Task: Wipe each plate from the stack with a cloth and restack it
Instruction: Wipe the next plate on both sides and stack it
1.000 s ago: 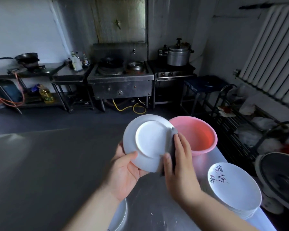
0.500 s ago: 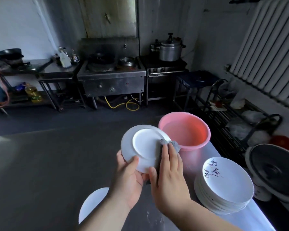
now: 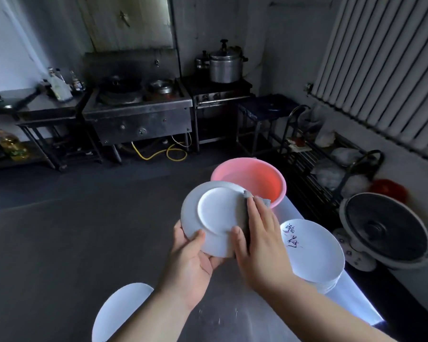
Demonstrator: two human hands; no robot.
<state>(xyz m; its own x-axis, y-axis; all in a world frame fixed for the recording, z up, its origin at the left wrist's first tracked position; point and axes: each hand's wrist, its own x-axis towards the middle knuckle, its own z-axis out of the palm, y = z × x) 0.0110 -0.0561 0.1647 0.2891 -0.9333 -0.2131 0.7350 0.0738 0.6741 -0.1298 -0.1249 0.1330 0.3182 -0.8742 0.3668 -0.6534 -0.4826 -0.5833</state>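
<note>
Now, head view, one line per thing.
Plate in hand: a white plate (image 3: 214, 213) is held tilted above the worktop (image 3: 59, 243) at centre frame, its underside and foot ring facing the camera.
Left hand: the left hand (image 3: 192, 257) holds the plate's lower rim, thumb curled over the near face, other fingers behind; its grip is pinched on the rim.
Right hand: the right hand (image 3: 260, 240) lies on the plate's right edge, fingers fairly straight over the cloth, thumb on the plate's face; its grip presses the cloth against the plate.
Cloth: a grey cloth (image 3: 253, 201) shows under and above the right fingers, wrapped over the plate's right rim.
Stack: a stack of plates (image 3: 316, 253) sits on the worktop at lower right, just beside the right wrist; the top plate bears dark brush writing.
Single plate: another white plate (image 3: 119, 309) lies on the worktop at lower left, partly hidden by the left forearm.
Basin: a pink basin (image 3: 257, 178) stands behind the held plate, at the worktop's far right.
Background: a steel stove (image 3: 139, 114) and a lidded metal pot (image 3: 225, 65) stand along the far wall.
</note>
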